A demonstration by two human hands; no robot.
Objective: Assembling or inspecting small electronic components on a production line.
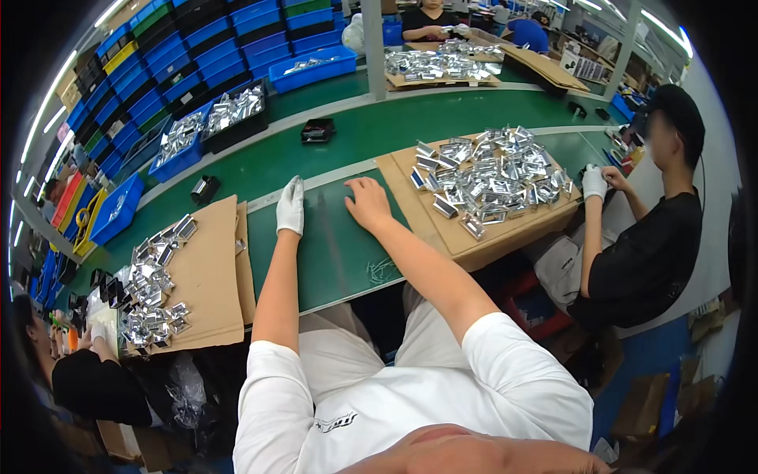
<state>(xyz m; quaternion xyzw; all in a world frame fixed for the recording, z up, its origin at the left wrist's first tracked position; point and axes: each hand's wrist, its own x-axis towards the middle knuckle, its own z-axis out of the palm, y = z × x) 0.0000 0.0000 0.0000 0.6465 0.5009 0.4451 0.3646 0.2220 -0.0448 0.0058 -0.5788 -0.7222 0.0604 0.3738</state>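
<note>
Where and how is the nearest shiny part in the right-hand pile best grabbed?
Probably by its opposite sides, from the near left: this small boxy part lies with bare cardboard on that side, while the pile crowds it from behind.

Blue floor (649, 353), pale posts (373, 47), ceiling tube lights (663, 27).

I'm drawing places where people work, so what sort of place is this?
Probably a factory workshop. Tall stacks of blue bins stand at the back, piles of shiny metal parts lie on cardboard, and people sit along a green table.
</note>
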